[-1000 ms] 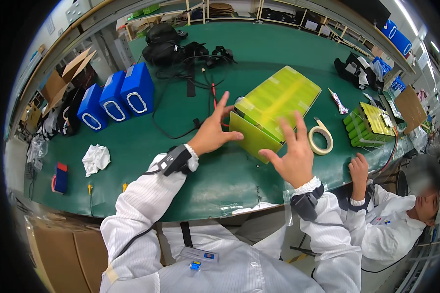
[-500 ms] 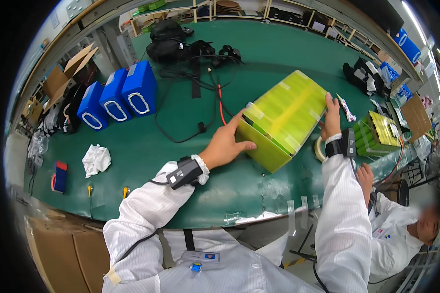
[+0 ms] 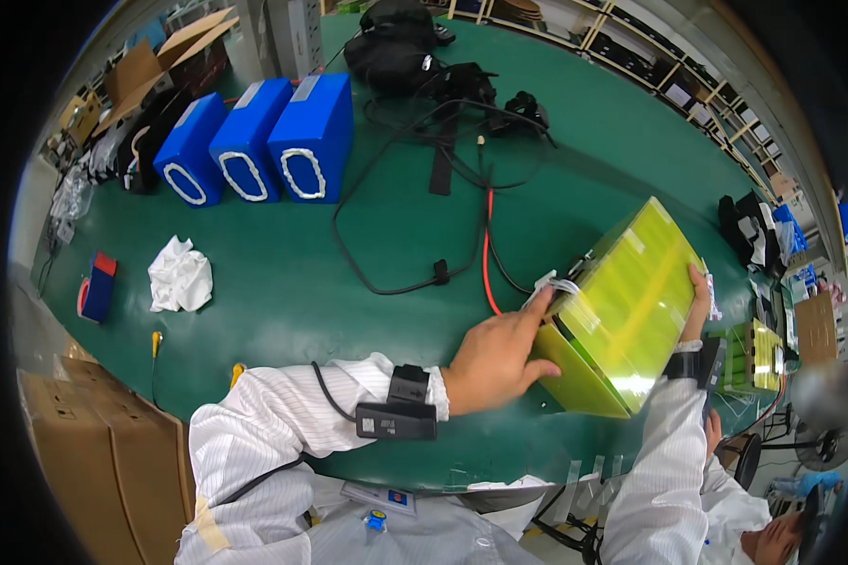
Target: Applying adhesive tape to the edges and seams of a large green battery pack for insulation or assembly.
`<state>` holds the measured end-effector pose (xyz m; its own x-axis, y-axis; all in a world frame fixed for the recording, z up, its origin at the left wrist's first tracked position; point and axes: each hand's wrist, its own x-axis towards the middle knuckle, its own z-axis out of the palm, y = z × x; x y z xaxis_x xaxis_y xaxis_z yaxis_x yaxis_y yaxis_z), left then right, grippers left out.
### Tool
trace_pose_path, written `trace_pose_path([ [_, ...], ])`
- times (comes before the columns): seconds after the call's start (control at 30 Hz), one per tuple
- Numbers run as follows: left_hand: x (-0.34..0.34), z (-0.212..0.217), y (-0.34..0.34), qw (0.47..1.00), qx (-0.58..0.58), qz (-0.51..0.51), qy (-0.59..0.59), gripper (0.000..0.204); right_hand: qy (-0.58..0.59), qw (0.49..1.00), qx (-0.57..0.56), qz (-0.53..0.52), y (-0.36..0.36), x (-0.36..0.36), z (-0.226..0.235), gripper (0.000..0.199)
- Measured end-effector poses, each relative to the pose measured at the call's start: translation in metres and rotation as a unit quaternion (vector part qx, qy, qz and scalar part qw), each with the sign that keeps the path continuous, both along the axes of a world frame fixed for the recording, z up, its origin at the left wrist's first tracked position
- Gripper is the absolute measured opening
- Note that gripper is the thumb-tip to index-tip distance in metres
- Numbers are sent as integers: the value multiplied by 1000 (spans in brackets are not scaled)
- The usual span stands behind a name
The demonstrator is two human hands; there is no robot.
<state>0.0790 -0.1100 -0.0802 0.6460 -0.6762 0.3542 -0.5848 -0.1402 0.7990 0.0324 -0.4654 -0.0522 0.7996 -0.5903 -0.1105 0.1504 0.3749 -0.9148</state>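
Observation:
A battery pack point(image 3: 631, 306) with shiny yellow-green panels and clear tape stands tilted on the green table, right of the middle. My left hand point(image 3: 501, 356) grips its near left corner, the thumb on the end panel and the fingertips by a bundle of white wires point(image 3: 561, 285) at the top edge. My right hand point(image 3: 697, 306) holds the pack's right side, its fingers partly hidden by the pack. A red cable point(image 3: 487, 259) and a black cable point(image 3: 386, 290) lie on the table left of the pack.
Blue battery packs point(image 3: 313, 132) with white oval rings stand at the back left. A crumpled white cloth point(image 3: 180, 275) lies at left. Black bags point(image 3: 391, 52) sit behind. Another green pack point(image 3: 754, 353) is at right, where a co-worker point(image 3: 740, 513) sits. Cardboard boxes point(image 3: 104, 443) stand lower left.
My view has turned, so the scene sits further left and the pack lower right in it. The pack is tilted more steeply. My left fingers now reach the white wires at its corner.

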Motion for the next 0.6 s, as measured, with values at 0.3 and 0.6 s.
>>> trace_pose_path([
  [0.3, -11, 7, 35, 996, -8, 20, -81, 94, 19, 997, 25, 69, 7, 11, 1, 32],
  [0.6, -6, 8, 77, 992, 31, 43, -119, 96, -10, 997, -1, 77, 39, 47, -11, 24],
])
